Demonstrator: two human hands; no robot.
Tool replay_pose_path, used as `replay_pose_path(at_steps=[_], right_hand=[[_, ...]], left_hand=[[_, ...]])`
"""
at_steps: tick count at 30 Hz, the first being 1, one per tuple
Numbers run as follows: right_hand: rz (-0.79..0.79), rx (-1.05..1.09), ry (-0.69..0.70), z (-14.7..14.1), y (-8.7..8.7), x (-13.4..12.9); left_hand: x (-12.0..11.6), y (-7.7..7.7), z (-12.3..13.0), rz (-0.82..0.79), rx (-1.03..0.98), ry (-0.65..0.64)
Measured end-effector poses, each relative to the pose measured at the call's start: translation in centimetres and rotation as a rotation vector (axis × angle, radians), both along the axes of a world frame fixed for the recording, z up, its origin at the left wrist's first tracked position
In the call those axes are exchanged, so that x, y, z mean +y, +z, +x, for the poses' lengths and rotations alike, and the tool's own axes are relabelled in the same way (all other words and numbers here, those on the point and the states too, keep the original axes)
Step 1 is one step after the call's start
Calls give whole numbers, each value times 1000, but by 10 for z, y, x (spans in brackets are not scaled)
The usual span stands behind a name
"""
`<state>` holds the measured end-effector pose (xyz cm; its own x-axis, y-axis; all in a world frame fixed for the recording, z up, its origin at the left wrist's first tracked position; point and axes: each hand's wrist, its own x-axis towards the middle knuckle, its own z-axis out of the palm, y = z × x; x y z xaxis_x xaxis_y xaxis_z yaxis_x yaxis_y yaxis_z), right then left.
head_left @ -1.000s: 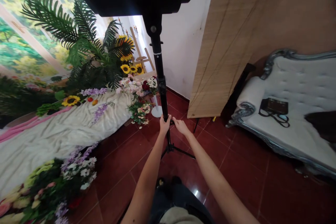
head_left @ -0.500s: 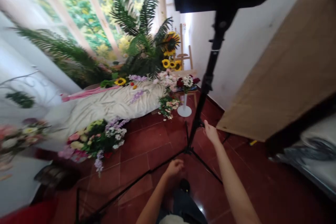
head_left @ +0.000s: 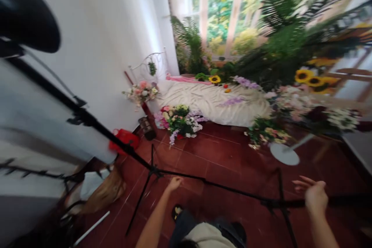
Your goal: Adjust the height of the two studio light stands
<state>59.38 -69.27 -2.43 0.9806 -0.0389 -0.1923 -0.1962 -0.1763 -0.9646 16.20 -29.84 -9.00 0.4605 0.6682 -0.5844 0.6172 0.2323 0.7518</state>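
My left hand (head_left: 175, 183) hangs above the floor, close to the leg joint of a black light stand (head_left: 109, 131). Its fingers are curled loosely together, and nothing shows in them. Over at the right, my right hand (head_left: 316, 198) is partly open, fingers stretched to the left and somewhat blurred. Just behind it are the pole and legs of a second light stand (head_left: 279, 203); I see no grip on it. A dark lamp head (head_left: 26, 15) tops the left stand.
A bed with a cream cover (head_left: 197, 99) lies under the window, with bouquets (head_left: 181, 122), sunflowers and palm fronds around it. A white round stand base (head_left: 285, 154) is at right. A red bag (head_left: 123, 141) and a white tube (head_left: 92, 228) lie left on the red tiled floor (head_left: 221, 151).
The view has swung left, bringing the left light stand into sight. My right hand has come off the right stand's pole, and its fingers have opened. My left hand stays low and curled.
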Motion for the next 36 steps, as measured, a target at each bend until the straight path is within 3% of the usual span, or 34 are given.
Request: replay_pose_path(at_steps=[3,7,9,12,15,17,22,24,27,30,34,36], right_hand=[[71,39,275,-60,-3,125],[109,6,672,-167,4,282],[76,-38,890,-223,8,345],[19,-143,1299,-294,14,418],[-15,-252,1603,-344,23,478],[-22,-320,1734,-367,31,517],[-13,-633,1816,-413,59,613],[-150,-830,1891,-427,72,647],[-512,-1108,2107,-445,93,694],[-698,-1224,2251,-461,111,734],[-970,-1296,2430,-479,122,768],[-1017,-1336,2501,-484,124,775]], left_hand=[[84,32,-65,306,-14,344],[181,86,-134,816,80,834],[216,111,-156,970,21,902],[246,135,-175,970,-166,737],[255,139,-183,882,-279,599],[253,136,-184,856,-316,609],[245,132,-178,850,-313,681],[244,133,-175,867,-274,689],[244,133,-172,859,-219,713],[242,130,-170,873,-223,724],[241,125,-166,875,-252,764],[241,124,-164,870,-232,786]])
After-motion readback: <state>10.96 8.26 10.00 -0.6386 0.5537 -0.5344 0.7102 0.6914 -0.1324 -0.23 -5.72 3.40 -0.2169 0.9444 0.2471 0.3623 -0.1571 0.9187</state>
